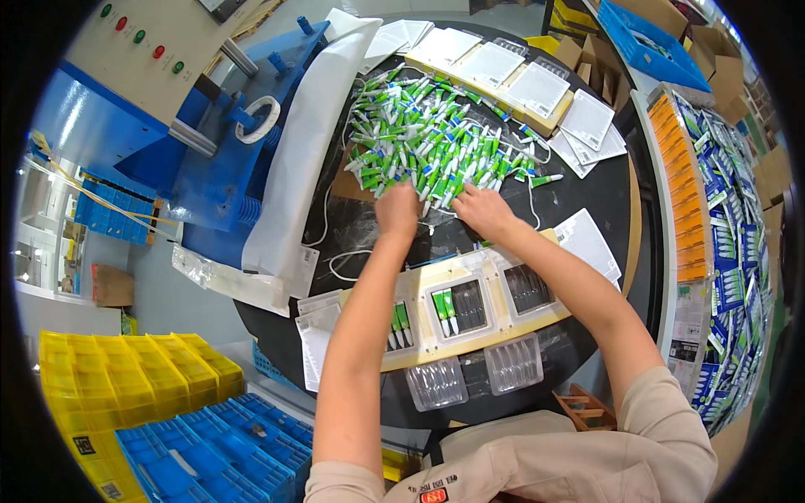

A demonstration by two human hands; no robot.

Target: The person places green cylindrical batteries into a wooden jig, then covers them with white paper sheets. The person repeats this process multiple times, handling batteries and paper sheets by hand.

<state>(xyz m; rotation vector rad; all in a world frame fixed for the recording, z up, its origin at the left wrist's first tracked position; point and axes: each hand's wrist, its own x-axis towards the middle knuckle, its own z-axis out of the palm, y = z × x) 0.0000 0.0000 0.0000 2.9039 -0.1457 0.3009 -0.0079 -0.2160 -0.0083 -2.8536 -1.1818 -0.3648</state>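
Note:
A heap of small green-and-white squeeze tubes (436, 138) with pale caps covers the far middle of the black round table. At the heap's near edge, my left hand (397, 207) is closed in a fist-like curl, its fingertips hidden among the tubes. Beside it on the right, my right hand (484, 210) has its fingers bent down onto tubes; what they grip is hidden. Under my forearms lies a cream holder (428, 344) with framed wells of clear blister trays. Two tubes (445, 311) lie in its middle well, others (399, 325) in the left one, partly behind my left forearm.
Loose clear blister trays (513, 364) lie near me. A second holder (478, 71) with white cards stands at the far side. Left are a blue press (226, 159), yellow bins (126, 369) and blue crates (226, 444). Packaged goods (729, 285) fill the right side. White cords cross the table.

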